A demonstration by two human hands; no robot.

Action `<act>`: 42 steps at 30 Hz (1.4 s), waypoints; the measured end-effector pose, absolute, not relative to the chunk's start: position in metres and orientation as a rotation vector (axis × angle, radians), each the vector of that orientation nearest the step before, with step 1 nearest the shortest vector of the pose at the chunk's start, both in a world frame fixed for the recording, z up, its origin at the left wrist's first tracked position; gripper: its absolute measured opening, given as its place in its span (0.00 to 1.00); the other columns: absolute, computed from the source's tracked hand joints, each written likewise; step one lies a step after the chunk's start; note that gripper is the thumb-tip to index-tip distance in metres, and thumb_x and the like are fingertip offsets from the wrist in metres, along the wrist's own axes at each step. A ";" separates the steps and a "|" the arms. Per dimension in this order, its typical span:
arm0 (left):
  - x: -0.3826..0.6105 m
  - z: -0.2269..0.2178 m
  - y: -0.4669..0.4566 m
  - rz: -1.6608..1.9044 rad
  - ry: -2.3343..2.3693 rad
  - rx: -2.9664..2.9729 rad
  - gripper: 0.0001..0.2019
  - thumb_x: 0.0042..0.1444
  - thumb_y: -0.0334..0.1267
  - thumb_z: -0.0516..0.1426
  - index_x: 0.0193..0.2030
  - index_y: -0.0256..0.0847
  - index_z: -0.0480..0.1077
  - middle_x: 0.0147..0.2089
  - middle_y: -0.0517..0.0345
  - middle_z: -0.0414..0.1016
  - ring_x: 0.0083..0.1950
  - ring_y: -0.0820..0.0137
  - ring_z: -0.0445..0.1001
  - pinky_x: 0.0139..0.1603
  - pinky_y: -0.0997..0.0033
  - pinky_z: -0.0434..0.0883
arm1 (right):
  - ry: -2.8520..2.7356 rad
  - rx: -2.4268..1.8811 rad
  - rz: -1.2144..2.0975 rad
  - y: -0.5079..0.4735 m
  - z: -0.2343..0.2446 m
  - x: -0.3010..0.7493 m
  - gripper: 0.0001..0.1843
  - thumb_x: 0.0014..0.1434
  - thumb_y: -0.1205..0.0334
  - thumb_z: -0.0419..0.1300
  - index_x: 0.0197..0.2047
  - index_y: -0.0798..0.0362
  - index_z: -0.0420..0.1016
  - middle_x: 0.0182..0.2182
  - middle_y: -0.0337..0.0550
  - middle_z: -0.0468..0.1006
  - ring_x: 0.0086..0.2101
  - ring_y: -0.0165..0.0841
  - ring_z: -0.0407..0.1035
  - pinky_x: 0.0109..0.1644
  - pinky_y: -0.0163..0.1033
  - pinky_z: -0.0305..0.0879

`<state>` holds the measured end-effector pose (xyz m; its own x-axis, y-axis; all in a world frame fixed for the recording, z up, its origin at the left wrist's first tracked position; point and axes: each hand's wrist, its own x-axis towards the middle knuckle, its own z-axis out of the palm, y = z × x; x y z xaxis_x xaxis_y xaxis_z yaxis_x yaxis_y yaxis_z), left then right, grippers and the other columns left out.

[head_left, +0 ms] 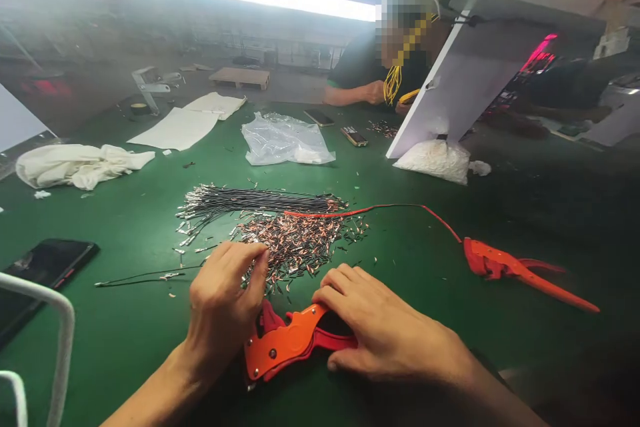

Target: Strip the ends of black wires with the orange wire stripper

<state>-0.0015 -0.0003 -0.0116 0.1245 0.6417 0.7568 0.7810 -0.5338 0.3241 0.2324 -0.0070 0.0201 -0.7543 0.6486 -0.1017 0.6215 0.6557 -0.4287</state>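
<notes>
The green table [425,270] carries a long bundle of black wires [260,200], terminal ends fanned at left; pulling one out carelessly could drag its neighbours, since the ends cross. Against its near side spreads a pile of short offcuts [300,240], which might swallow a good wire laid there. In front of the pile, the right hand [380,330] is wrapped round the handles of an orange wire stripper [287,343]; a premature squeeze could nip a fingertip, the left hand [225,287] being just beside the tool's head. The left thumb and forefinger nearly meet; whether they pinch anything cannot be told. Thinnest are the loose wires [130,279] to its left, liable to be swept aside by the wrist.
</notes>
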 end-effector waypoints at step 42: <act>0.001 -0.003 -0.008 -1.577 -1.285 -2.178 0.13 0.54 0.20 0.61 0.44 0.39 0.72 0.31 0.61 0.73 0.31 0.77 0.70 0.34 0.75 0.69 | -0.752 -0.350 2.570 -0.007 -0.016 0.208 0.27 0.35 0.73 0.54 0.44 0.57 0.70 0.29 0.41 0.77 0.31 0.36 0.77 0.47 0.52 0.69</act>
<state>0.0008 -0.0081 -0.0035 0.0742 0.5412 0.8376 0.7112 -0.6175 0.3360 0.2077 -0.0070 -0.0163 -0.8724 0.4749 -0.1157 -0.3376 -0.7566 -0.5600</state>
